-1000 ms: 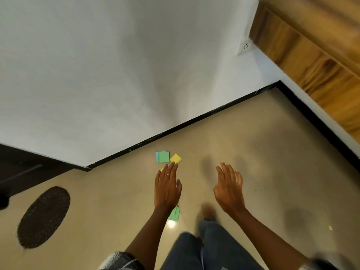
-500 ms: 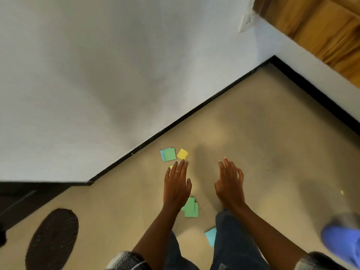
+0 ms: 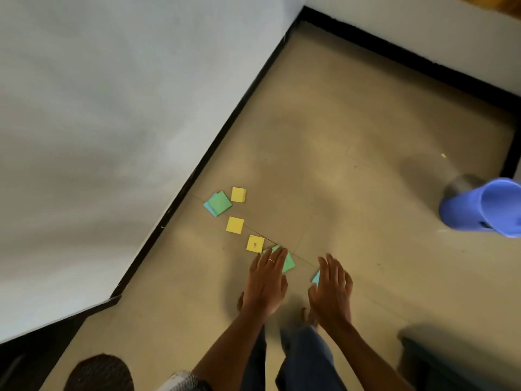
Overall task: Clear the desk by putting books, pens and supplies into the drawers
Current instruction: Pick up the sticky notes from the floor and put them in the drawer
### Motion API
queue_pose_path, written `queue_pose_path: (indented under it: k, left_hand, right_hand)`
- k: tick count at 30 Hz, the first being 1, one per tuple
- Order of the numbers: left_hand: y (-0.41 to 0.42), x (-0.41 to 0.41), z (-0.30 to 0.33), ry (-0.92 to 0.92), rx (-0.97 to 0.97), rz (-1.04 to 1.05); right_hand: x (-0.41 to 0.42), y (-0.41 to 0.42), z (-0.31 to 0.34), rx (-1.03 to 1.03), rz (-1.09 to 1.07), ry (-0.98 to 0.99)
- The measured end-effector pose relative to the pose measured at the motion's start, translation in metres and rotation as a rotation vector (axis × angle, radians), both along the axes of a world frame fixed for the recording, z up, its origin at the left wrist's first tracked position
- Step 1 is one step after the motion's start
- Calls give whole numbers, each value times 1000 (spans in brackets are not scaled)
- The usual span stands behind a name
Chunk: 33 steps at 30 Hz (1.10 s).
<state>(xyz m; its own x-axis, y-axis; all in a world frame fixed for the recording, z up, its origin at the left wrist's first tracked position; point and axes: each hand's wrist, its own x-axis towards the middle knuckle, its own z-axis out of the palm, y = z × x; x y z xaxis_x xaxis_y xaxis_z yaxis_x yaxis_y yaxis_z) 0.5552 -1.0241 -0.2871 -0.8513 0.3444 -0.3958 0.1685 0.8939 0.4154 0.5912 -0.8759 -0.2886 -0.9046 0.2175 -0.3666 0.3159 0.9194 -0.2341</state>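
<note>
1. Beige floor (image 3: 352, 131) fills most of my view, edged by a black skirting (image 3: 225, 128) under a white wall (image 3: 112, 108) that runs from 7 o'clock up to 12 o'clock.
2. Sticky-note pads lie scattered on the floor along the skirting, at about 11 o'clock from my hands.
3. Farthest out, a green pad (image 3: 220, 202) lies on top of a light blue pad (image 3: 209, 208), and a yellow pad (image 3: 238, 194) sits just beside them at their 2 o'clock.
4. A second yellow pad (image 3: 234, 225) lies apart, at 6 o'clock from that group.
5. A third yellow pad (image 3: 255, 244), with a small mark in its middle, lies nearer me, just beside the fingertips of my left hand (image 3: 266, 283).
6. My left hand is released, fingers straight and together, a ring on one finger; it hangs over another green pad (image 3: 288, 263), which shows at 1 o'clock of the fingertips. I cannot tell whether the hand touches it.
7. My right hand (image 3: 331, 289) is also released, fingers spread and grasping nothing; a corner of a blue pad (image 3: 316, 277) shows at its 9 o'clock edge.
8. My bare feet and blue trouser legs (image 3: 304, 356) are below the hands.
9. A blue plastic bin (image 3: 479, 207) stands at 3 o'clock, and a dark round mat (image 3: 98, 373) lies at 7 o'clock.
</note>
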Motion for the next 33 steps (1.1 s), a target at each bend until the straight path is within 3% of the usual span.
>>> queue_pose_path:
  k: [8, 19, 24, 33]
  left_hand:
    - [56, 51, -103, -130, -35, -43]
    - [132, 108, -327, -365, -88, -177]
    - [129, 111, -383, -398, -121, -228]
    - [108, 98, -428, -391, -153, -251]
  right_hand:
    - [76, 51, -126, -134, -164, -195]
    - [100, 156, -364, -174, -255, -473]
    - [85, 163, -440, -206, -255, -452]
    - [68, 150, -516, 22, -206, -494]
